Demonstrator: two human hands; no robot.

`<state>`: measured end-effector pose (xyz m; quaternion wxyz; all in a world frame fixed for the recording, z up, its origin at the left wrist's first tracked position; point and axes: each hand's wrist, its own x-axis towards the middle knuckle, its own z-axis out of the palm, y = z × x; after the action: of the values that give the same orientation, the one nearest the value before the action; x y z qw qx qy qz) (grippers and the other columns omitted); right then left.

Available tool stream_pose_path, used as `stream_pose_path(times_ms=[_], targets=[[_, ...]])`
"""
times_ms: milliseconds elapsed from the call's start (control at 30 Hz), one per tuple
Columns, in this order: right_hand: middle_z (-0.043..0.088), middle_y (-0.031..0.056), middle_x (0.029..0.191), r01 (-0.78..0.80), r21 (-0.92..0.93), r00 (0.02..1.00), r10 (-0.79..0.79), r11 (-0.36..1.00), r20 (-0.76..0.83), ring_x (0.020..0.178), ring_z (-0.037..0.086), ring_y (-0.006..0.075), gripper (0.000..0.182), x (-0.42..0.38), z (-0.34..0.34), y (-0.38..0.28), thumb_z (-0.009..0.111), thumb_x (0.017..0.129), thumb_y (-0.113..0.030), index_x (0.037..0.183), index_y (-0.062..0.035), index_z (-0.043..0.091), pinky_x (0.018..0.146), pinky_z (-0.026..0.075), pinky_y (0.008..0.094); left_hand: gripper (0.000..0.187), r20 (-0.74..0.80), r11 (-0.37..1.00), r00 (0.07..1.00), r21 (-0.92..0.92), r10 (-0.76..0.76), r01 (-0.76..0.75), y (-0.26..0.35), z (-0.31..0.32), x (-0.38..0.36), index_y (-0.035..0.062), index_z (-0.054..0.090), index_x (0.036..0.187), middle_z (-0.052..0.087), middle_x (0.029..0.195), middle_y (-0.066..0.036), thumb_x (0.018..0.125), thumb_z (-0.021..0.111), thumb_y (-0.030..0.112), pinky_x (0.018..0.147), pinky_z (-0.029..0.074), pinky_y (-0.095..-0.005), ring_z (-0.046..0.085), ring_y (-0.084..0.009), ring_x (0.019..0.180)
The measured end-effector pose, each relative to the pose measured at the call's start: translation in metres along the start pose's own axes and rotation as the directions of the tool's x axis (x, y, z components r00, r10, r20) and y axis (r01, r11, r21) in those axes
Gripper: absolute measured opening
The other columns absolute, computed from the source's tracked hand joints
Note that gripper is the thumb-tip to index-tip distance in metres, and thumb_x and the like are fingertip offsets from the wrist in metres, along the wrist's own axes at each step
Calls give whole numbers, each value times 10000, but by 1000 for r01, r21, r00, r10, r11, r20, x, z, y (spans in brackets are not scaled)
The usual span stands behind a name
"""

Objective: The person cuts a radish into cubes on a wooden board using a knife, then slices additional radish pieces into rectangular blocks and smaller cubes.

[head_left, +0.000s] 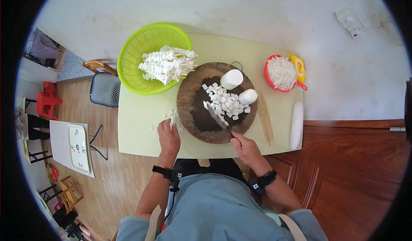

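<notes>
My right hand (246, 148) is closed around the handle of a knife (216, 115), whose blade reaches over the round wooden chopping board (195, 129). White radish cubes (229, 103) lie heaped beside and against the blade. Two thick white radish chunks, one upper (231, 79) and one lower right (248, 97), rest on the board behind the cubes. My left hand (168, 136) is at the table left of the board, fingers forward and slightly apart. Small white scraps (171, 113) lie just beyond its fingertips. I see nothing clearly held in it.
A green basket (128, 75) at the back left holds several skewers of white pieces (165, 65). Bamboo sticks (265, 118) and a long white radish (296, 125) lie right of the board. Behind them are a red strainer (267, 75) of white shreds and a yellow packet (299, 65).
</notes>
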<state>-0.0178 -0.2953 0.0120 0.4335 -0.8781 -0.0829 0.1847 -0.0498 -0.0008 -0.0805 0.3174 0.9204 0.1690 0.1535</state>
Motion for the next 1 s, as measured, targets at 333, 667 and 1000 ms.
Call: stream_pose_path(times_ms=[333,667,1000], targets=[[647,78,791,314,-521,940,-338,794,53,695,675,280,358,9,-20,-15,695,897,-393,1020,-69,603,560,539,403,436,328,819,755,-131,568,-559,112,-34,2,38,598,1257,558,1335,-171,888,693,252,1063,365,-500,480,-380,1270],[610,93,754,366,-573,914,-399,733,72,687,674,268,366,19,-27,-11,728,854,-383,868,-73,533,548,536,397,709,607,675,467,-160,643,-721,125,3,47,44,524,1393,467,1482,-178,962,456,603,1140,322,-499,435,-385,1367],[628,74,739,308,-508,942,-333,804,43,675,668,269,362,-7,-50,0,733,851,-396,815,-84,555,556,530,392,666,572,793,550,-419,608,-442,107,15,86,11,481,1426,491,1433,-265,978,544,500,1131,366,-446,455,-411,1359]])
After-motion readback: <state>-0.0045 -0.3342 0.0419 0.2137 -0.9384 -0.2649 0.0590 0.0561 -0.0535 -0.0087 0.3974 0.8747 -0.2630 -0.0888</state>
